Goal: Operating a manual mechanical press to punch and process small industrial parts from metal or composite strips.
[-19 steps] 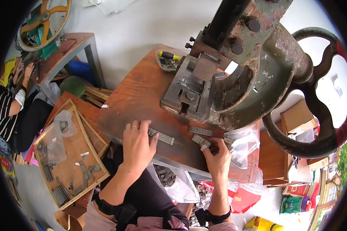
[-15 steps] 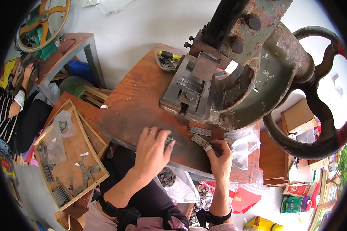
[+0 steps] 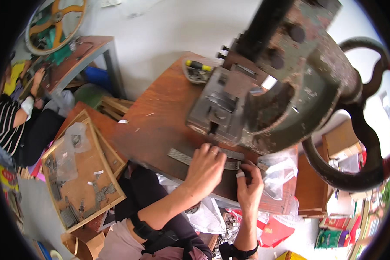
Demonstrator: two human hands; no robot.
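A grey metal link strip (image 3: 180, 156) lies along the front of the wooden bench, running under my left hand (image 3: 207, 168). The fingers of that hand are bent and closed over it, their tips partly hidden. Between thumb and fingers, my right hand (image 3: 250, 180) grips the end of a strip piece (image 3: 232, 165) that comes out on the other side of my left hand. Whether the two pieces are joined is hidden. Just behind lies another link strip (image 3: 234, 154). White wrapping covers part of my right thumb.
A heavy hand press (image 3: 221, 104) stands behind my hands, its large wheel (image 3: 355, 130) at right. A plastic tub (image 3: 197, 73) holds a yellow-black handled tool. Right of my hand is a clear bag (image 3: 277, 171); at left, a wooden tray (image 3: 106, 173) of metal pieces. Another person works far left.
My left hand has moved right, close to my right hand. The long strip now shows to its left, where a small piece was at its fingertips before. The whole view has shifted slightly.
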